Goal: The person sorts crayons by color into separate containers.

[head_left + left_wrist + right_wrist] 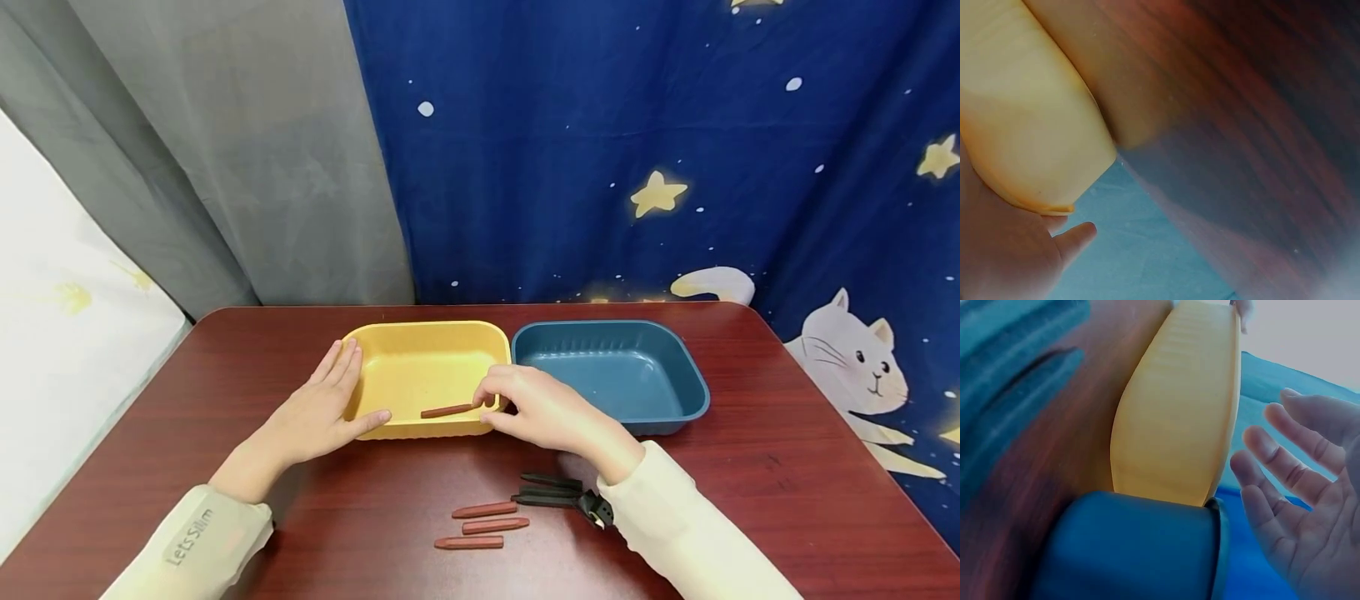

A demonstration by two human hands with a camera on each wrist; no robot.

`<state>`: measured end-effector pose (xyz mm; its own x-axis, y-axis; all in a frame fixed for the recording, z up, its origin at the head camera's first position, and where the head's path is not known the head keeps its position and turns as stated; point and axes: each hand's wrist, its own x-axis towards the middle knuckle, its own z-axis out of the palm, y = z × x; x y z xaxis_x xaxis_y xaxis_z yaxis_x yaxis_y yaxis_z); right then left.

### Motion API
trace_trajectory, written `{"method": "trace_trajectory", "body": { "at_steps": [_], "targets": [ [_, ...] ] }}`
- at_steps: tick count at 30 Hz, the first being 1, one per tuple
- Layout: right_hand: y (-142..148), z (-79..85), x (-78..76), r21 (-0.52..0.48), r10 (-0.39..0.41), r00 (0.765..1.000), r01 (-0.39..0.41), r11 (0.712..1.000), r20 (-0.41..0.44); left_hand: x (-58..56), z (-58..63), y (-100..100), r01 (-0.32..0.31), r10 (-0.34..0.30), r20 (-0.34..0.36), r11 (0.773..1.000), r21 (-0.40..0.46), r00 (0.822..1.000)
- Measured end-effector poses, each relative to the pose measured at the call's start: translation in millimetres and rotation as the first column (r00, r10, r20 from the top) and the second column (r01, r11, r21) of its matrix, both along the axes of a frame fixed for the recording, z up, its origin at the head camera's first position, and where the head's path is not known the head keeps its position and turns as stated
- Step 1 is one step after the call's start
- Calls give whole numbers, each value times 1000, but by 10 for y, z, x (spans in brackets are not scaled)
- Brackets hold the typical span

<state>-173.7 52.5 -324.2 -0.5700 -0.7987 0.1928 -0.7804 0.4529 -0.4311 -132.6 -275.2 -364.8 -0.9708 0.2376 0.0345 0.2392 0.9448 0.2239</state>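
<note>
My left hand [318, 412] rests on the left end of a yellow tray [420, 427], fingers straight along its side and thumb over the front rim. In the left wrist view that thumb [1075, 242] stands out beyond the tray's corner. My right hand [543, 412] is over the tray's front right corner. A brownish-red crayon [446, 411] shows inside the tray by the front wall, one end right at the right fingertips. The right wrist view shows the right hand [1310, 500] with loosely bent, spread fingers and no crayon between them.
A blue tray [686, 412] stands against the yellow one's right side. Several red crayons, such as this red crayon [468, 542], lie on the table [337, 533] in front. Black crayons [551, 481] lie beside them, near the right wrist's camera [596, 508]. A curtain [525, 167] hangs behind.
</note>
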Motion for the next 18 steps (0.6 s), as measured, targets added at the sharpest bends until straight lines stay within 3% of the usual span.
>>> {"method": "trace_trajectory", "body": {
  "at_steps": [6,11,18],
  "targets": [
    [44,-42,149,20,18,1000,-18,1000,8,-7,56,-2,-8,9,14,999,-49,1000],
    [40,-122,262,75,54,998,-57,996,38,12,29,2,-7,7,16,999,-40,1000],
    [-12,-210,354,203,99,994,-106,973,44,-13,-3,-16,24,-28,-39,996,-90,999]
  ]
}}
